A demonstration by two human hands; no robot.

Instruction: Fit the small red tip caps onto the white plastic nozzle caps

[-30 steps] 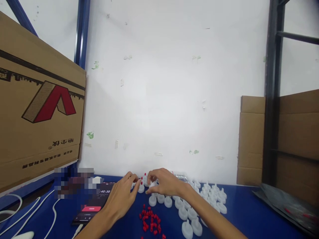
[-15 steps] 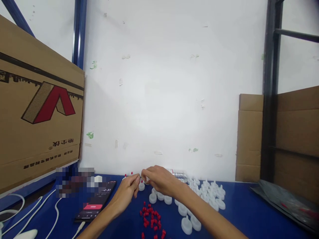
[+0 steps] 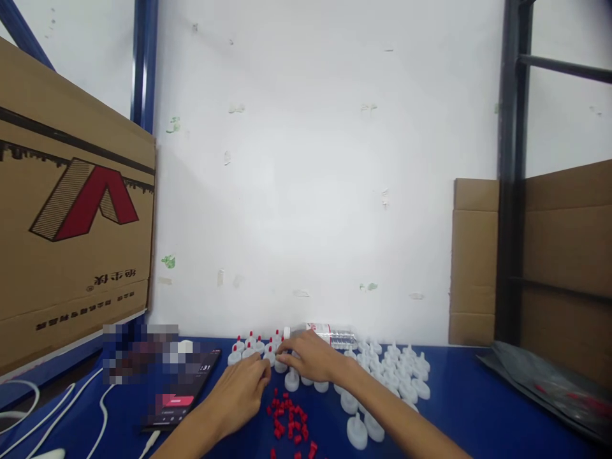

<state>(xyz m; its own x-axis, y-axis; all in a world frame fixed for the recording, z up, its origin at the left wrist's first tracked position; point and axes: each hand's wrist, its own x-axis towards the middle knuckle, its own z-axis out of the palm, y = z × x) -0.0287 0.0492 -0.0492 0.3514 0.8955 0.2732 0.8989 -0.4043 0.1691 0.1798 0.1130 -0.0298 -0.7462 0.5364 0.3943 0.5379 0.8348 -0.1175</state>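
My left hand [image 3: 243, 390] is low over the blue table, its fingers curled inward and what they hold, if anything, hidden. My right hand [image 3: 312, 356] has its fingertips closed around a white nozzle cap [image 3: 280, 366] at the edge of a group. In that group, several white nozzle caps with red tips [image 3: 247, 352] stand upright behind my left hand. Loose small red tip caps [image 3: 291, 417] lie scattered between my forearms. Under and beyond my right forearm, many white nozzle caps without red tips [image 3: 393, 370] stand close together.
A clear plastic bottle [image 3: 342, 336] lies against the wall behind my right hand. A phone [image 3: 189, 389] with a charging cable is on the left. A large cardboard box [image 3: 90, 268] stands at left, and a grey plastic bag [image 3: 540, 382] lies at right.
Both hands have come down from being close together at a nozzle cap. My left hand has moved down and towards me; my right hand has lowered to the red-tipped group.
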